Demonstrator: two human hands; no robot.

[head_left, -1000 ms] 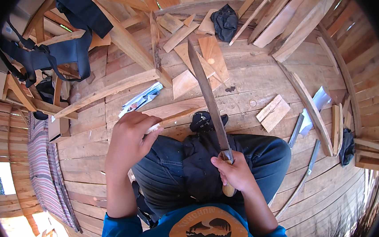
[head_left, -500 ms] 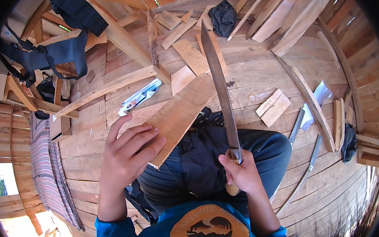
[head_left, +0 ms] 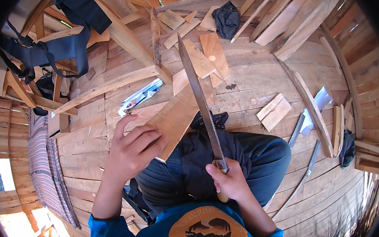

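Observation:
My right hand (head_left: 231, 179) is closed round the wooden handle of a long machete (head_left: 204, 108). Its dark blade points away from me and up to the left, passing over the right edge of a flat wooden board (head_left: 174, 119). Whether blade and wood touch, I cannot tell. The board slants away to the right, its near end by my left thigh. My left hand (head_left: 135, 152) grips that end from the left, thumb and fingertips at the surface and the index finger raised. Dark cloth (head_left: 204, 159) lies across my lap beneath the machete.
Offcuts (head_left: 194, 58) lie beyond the board, with a shiny packet (head_left: 141, 98) to its left. A small plank (head_left: 274, 112), a long beam (head_left: 308, 105) and a curved blade-like strip (head_left: 311, 161) rest on the floor at right. Black straps (head_left: 65, 51) hang over timber at far left.
The machete and my right hand have moved left, bringing the blade across the board's edge. My left hand still holds the board, which has barely shifted.

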